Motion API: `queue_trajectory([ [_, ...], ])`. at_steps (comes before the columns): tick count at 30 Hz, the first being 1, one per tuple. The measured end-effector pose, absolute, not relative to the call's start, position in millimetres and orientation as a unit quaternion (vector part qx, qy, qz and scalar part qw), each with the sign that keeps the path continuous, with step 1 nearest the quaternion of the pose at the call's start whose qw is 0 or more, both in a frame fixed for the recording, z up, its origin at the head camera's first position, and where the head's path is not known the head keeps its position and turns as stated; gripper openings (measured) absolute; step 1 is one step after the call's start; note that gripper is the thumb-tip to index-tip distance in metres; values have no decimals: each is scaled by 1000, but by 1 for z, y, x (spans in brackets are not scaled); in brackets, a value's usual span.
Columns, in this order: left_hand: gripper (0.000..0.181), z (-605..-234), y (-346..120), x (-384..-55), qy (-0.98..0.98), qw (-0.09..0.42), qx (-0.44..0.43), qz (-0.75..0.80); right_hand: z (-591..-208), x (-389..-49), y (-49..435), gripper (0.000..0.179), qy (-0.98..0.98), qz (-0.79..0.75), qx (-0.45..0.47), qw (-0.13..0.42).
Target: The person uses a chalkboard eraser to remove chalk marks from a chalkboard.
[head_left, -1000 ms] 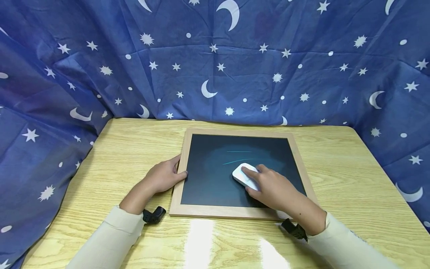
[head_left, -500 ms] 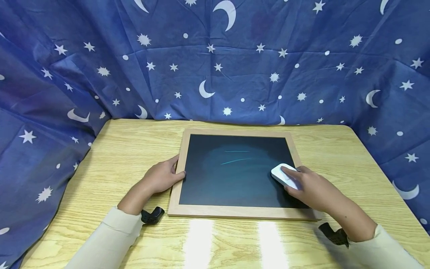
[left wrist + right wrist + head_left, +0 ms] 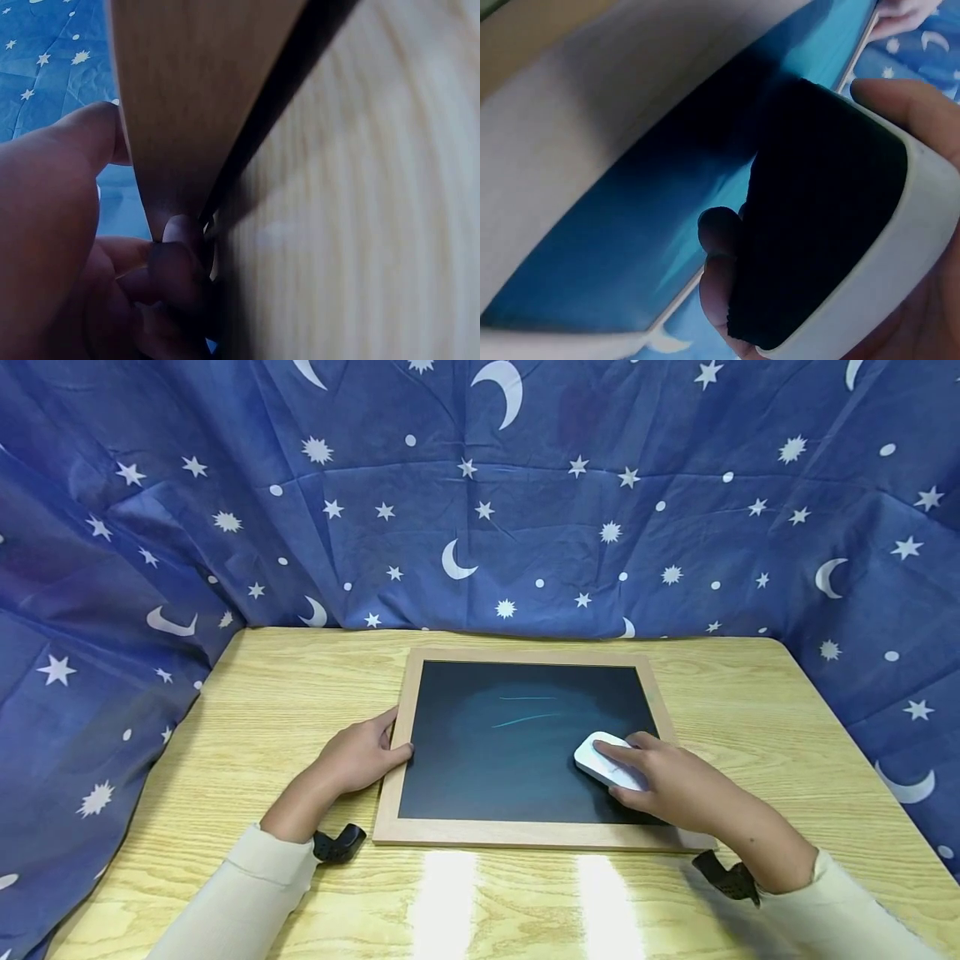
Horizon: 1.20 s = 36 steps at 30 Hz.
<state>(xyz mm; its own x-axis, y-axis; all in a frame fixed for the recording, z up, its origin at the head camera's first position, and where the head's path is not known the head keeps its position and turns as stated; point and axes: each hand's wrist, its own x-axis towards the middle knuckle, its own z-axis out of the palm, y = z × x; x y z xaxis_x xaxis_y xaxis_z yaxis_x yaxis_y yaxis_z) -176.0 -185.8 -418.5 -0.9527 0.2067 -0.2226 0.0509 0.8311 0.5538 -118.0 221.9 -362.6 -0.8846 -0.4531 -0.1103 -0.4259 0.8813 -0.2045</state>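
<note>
A wood-framed chalkboard (image 3: 517,777) lies on the table, with two thin blue-green lines and faint smears on its dark surface. My left hand (image 3: 356,756) grips the left side of its frame, thumb on top; in the left wrist view the fingers (image 3: 176,274) curl at the frame's edge. Over the board's right part, my right hand (image 3: 678,781) holds a white board eraser (image 3: 606,764) between thumb and fingers. The right wrist view shows the eraser's dark felt face (image 3: 821,217) turned into sight, at least partly apart from the board.
The light wood table (image 3: 300,677) extends around the board, with two bright reflections near its front. A blue curtain (image 3: 360,543) with moons and stars hangs at the back and sides. Black wrist devices (image 3: 340,843) sit below both hands.
My right hand has carried the eraser from the board's middle to its right side, then slightly back left. The left hand keeps its grip on the frame. Both lines look the same.
</note>
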Motion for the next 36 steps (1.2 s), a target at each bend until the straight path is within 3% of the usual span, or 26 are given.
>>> queue_trajectory([
  [12, 80, -424, -190, -175, 948, 133, 70, 281, -367, -112, 129, 58, 940, -57, -327, 78],
  [24, 82, -423, -188, -175, 950, 131, 70, 276, -372, -114, 90, 54, 927, -37, -361, 90],
  [36, 82, -420, -183, -177, 952, 135, 74, 264, -379, -117, 86, 52, 933, -22, -359, 7],
])
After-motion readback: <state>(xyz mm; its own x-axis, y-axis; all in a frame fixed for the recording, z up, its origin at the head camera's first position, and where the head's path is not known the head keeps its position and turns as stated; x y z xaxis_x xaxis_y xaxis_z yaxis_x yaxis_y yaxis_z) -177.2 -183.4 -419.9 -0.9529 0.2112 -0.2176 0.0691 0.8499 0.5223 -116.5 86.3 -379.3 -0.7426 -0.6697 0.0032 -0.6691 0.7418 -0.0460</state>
